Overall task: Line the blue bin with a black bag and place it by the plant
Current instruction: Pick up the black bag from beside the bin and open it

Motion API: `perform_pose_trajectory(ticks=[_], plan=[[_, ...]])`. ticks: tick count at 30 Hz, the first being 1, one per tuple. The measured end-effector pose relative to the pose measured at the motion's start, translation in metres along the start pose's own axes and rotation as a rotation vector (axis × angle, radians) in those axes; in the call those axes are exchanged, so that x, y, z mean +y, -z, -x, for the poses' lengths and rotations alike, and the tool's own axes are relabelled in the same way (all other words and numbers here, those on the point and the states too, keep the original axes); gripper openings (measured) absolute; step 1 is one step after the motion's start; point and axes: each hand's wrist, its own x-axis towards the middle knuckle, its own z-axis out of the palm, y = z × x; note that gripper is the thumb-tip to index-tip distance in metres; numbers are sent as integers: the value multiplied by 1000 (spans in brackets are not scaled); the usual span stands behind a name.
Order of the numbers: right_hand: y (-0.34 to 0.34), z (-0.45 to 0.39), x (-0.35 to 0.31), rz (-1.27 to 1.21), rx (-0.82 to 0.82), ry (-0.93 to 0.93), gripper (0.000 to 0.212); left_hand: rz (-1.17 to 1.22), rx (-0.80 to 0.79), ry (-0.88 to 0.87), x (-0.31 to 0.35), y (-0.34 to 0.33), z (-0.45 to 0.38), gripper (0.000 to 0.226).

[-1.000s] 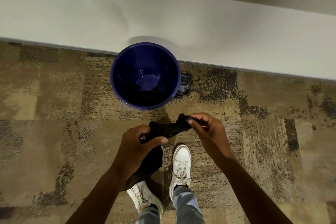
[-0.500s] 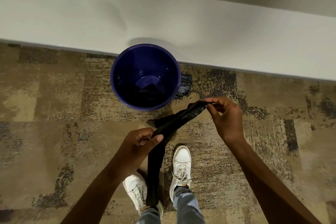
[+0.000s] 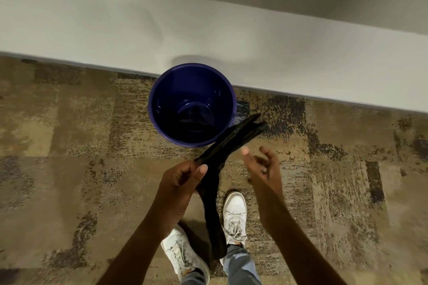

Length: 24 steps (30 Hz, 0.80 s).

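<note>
Black bag (image 3: 228, 143) is still a folded strip, clamped in the left hand (image 3: 183, 177), pointing up-right past the blue bin (image 3: 170, 92). Right hand (image 3: 262, 166) just beside it, fingers apart, holding nothing.

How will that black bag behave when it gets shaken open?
Probably floppy: the black bag droops below the left hand as a twisted strip. Likely very light, since one pinch holds it. The right hand is open and off it.

ahead of hands: blue bin (image 3: 192, 105) mouth open, wall (image 3: 208, 30) right behind | black bag (image 3: 222, 152) strip slants between left hand (image 3: 183, 178) and right hand (image 3: 261, 166) | carpet (image 3: 69, 146) open either side
</note>
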Motion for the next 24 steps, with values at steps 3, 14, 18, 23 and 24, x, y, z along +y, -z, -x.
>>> perform_pose_trajectory(ticks=[3,14,18,23,24], plan=[[-22,19,2,141,-160,-54,85,42,-41,29,6,-6,0,31],[-17,10,-4,55,-216,-92,16,194,37,173,6,9,10,27],[9,0,-11,-39,-107,-79,21,338,180,225,6,25,16,29],[49,-16,-20,13,19,10,22,562,313,251,5,44,20,20],[56,-18,-21,18,42,23,27,594,326,259,4,46,21,18]])
